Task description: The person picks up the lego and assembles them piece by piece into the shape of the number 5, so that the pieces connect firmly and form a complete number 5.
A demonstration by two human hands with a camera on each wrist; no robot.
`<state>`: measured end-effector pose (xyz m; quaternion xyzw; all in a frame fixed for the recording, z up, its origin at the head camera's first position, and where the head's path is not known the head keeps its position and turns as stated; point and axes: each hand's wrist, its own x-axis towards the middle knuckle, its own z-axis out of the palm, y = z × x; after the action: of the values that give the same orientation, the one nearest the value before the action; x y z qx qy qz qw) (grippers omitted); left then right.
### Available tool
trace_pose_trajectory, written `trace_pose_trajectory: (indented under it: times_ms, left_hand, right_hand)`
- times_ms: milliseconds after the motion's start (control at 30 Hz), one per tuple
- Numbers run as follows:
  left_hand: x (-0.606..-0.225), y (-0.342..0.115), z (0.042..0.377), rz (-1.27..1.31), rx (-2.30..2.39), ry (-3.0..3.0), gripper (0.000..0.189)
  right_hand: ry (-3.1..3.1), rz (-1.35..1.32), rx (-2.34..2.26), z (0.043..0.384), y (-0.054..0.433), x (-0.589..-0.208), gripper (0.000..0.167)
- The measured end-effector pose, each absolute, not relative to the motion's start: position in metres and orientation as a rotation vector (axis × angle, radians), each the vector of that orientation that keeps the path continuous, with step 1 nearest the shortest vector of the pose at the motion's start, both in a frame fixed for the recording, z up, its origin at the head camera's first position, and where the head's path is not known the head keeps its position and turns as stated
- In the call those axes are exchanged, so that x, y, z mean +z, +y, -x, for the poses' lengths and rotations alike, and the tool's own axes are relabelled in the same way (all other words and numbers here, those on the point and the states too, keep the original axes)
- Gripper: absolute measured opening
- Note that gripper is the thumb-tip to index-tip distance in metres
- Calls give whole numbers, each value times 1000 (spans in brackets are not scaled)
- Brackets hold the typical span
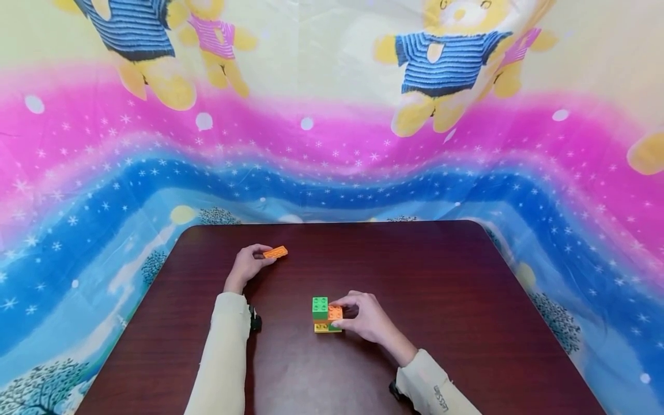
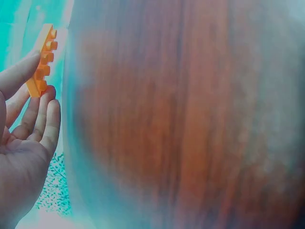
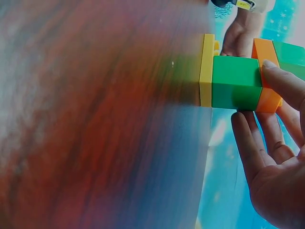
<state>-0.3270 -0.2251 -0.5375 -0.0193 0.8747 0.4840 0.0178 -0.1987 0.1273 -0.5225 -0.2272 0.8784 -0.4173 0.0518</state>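
My left hand (image 1: 245, 270) is over the far left part of the table, pinching a thin orange toy brick (image 1: 275, 252) between thumb and fingers. In the left wrist view this orange brick (image 2: 42, 67) shows a row of studs facing away from the thumb. Near the table's middle, my right hand (image 1: 369, 318) grips a small stack of toy bricks from its right side. A flat yellow brick (image 3: 206, 71) forms its base, with a green brick (image 3: 236, 78) on it. Above lies an orange brick (image 3: 265, 50), held by thumb and fingers, topped by another green brick (image 1: 320, 306).
The dark reddish-brown table (image 1: 446, 276) has rounded far corners. Behind and beside it hangs a cloth (image 1: 332, 144) printed with bears, snowflakes and trees. A dark band (image 1: 255, 319) sits at the left wrist.
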Motion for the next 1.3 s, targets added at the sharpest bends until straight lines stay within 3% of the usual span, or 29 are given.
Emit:
trace_pose_trajectory:
  times_ms: [1300]
  left_hand:
    - [-506,-205,294,-302,1536,2695,39]
  right_hand:
    - [2661,682,-1287,196,127,-524,40]
